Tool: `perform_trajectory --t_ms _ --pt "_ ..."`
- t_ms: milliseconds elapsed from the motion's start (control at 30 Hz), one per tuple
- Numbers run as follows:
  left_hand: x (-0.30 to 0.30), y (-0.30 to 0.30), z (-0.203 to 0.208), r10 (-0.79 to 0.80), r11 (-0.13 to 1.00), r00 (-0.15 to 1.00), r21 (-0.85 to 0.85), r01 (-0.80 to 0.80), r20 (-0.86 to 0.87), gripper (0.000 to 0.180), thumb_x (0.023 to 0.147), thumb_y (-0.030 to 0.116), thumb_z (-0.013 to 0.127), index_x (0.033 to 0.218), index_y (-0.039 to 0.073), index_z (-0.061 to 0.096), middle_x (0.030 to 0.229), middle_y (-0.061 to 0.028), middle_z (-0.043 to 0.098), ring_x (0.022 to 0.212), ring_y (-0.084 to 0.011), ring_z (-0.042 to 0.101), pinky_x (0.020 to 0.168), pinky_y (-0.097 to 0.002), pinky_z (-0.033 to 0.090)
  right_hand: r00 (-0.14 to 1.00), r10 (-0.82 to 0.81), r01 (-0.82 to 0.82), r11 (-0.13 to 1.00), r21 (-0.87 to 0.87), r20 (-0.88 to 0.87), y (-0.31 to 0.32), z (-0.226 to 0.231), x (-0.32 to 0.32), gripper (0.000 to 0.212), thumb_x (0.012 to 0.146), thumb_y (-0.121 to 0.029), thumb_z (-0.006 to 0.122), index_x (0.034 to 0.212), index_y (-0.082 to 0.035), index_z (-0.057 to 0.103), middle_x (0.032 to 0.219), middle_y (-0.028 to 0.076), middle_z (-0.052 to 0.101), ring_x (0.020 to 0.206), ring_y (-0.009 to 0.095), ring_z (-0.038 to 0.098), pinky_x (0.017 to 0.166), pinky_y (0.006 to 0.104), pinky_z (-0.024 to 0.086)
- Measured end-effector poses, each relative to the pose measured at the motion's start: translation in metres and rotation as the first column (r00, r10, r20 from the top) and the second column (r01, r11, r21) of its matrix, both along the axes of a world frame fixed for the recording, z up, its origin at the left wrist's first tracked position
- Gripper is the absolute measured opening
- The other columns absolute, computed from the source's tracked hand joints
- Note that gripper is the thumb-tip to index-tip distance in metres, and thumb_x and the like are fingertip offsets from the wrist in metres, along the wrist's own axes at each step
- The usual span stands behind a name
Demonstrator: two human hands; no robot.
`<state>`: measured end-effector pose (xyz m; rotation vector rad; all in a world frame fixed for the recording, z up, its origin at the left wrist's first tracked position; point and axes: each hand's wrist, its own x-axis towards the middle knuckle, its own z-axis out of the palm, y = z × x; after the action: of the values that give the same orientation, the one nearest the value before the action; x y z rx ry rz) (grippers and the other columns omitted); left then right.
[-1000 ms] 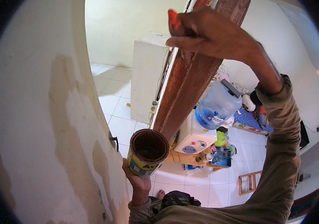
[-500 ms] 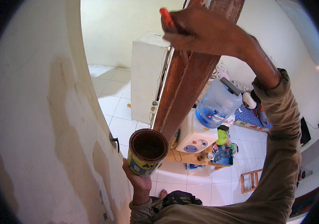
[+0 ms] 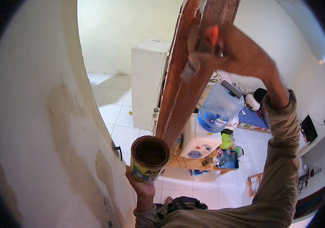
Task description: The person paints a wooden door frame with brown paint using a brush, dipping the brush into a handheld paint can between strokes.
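My left hand [image 3: 141,186] holds a paint can [image 3: 150,157] from below, its open mouth upward, with dark brown paint on the rim and inner wall. The can is held beside the lower part of a brown wooden post [image 3: 185,85]. Up at the post's face, my right hand [image 3: 223,49] is closed around a paintbrush with a red handle [image 3: 212,35]. Motion smears the brush's lower end, so I cannot tell whether the bristles touch the wood.
A stained off-white door [image 3: 67,125] with a dark handle [image 3: 117,149] stands at the left. A tall white cabinet [image 3: 147,83] is behind the post. To its right are a water dispenser [image 3: 196,138] with a blue bottle [image 3: 221,106], a blue basin [image 3: 229,159] and a wooden frame [image 3: 254,184].
My right hand has moved down and to the right across the post with the brush. My left hand and the paint can have barely shifted.
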<state>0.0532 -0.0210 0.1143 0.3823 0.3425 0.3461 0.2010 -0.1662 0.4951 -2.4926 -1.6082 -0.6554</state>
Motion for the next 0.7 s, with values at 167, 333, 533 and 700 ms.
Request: perform_trajectory --t_ms 167,333,533,700 --pt "0.002 0.0 0.0 -0.04 0.999 0.998 -0.003 0.041 0.037 0.064 0.098 0.058 0.034 0.141 0.011 0.044 0.133 -0.0141 0.056 0.113 -0.0332 0.062 0.083 -0.0597 0.057 0.961 -0.183 0.174 0.983 0.059 0.209 -0.043 0.006 0.002 0.009 0.09 -0.008 0.068 0.092 -0.001 0.063 0.079 0.005 0.063 0.068 0.015 0.059 0.061 0.0281 0.048" --pt "0.001 0.002 0.002 -0.06 0.997 0.994 0.046 0.055 0.092 0.063 0.099 0.056 0.034 0.141 0.011 0.045 0.132 -0.0146 0.057 0.112 -0.0325 0.063 0.083 -0.059 0.058 0.776 -0.079 0.024 0.995 0.096 0.625 -0.042 -0.02 -0.036 0.024 0.081 -0.001 0.068 0.105 -0.001 0.065 0.094 0.008 0.063 0.076 0.021 0.064 0.067 0.0292 0.054" --pt "-0.001 -0.003 0.003 -0.018 1.0 0.995 0.016 0.016 0.095 0.059 0.1 0.054 0.035 0.14 0.012 0.046 0.131 -0.0137 0.058 0.113 -0.0322 0.063 0.081 -0.0588 0.058 0.874 0.097 0.042 0.961 -0.272 0.477 -0.061 -0.145 -0.035 0.037 0.069 -0.016 0.065 0.103 -0.002 0.065 0.107 0.012 0.058 0.093 0.026 0.061 0.076 0.0339 0.056" --pt "-0.004 0.006 -0.015 0.002 0.999 0.999 -0.032 0.0 0.042 0.058 0.101 0.052 0.037 0.14 0.011 0.047 0.131 -0.0126 0.058 0.12 -0.0309 0.058 0.101 -0.0501 0.049 0.94 0.025 -0.045 0.998 0.051 0.339 -0.057 -0.123 -0.029 0.027 0.074 -0.013 0.07 0.099 -0.005 0.066 0.107 0.012 0.063 0.094 0.027 0.065 0.072 0.035 0.057"
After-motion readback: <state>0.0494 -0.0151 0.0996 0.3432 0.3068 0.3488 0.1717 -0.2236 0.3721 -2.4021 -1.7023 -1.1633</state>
